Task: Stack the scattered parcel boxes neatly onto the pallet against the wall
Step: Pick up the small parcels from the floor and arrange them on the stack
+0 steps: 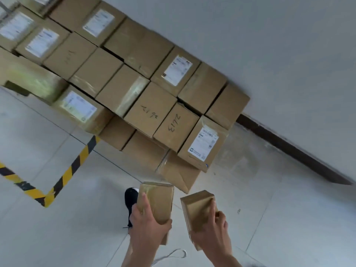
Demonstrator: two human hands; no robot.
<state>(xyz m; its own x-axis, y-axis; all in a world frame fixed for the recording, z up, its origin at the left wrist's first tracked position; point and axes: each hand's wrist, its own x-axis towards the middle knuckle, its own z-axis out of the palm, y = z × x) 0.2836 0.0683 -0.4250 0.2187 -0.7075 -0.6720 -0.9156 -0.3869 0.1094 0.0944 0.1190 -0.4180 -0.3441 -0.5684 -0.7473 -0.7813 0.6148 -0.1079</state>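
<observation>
Left hand [148, 226] grips one small parcel [158, 201], right hand [211, 232] another [198, 209] — fingers wrapped round each, carried low before the wall stack [146, 89]. Best set singly, edges squared — pallet itself hidden.

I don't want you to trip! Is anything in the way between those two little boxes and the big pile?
Nothing visible. The left hand holds the left box, the right hand the right box, and only bare floor lies between them and the pile. The striped tape is off to the left.
</observation>
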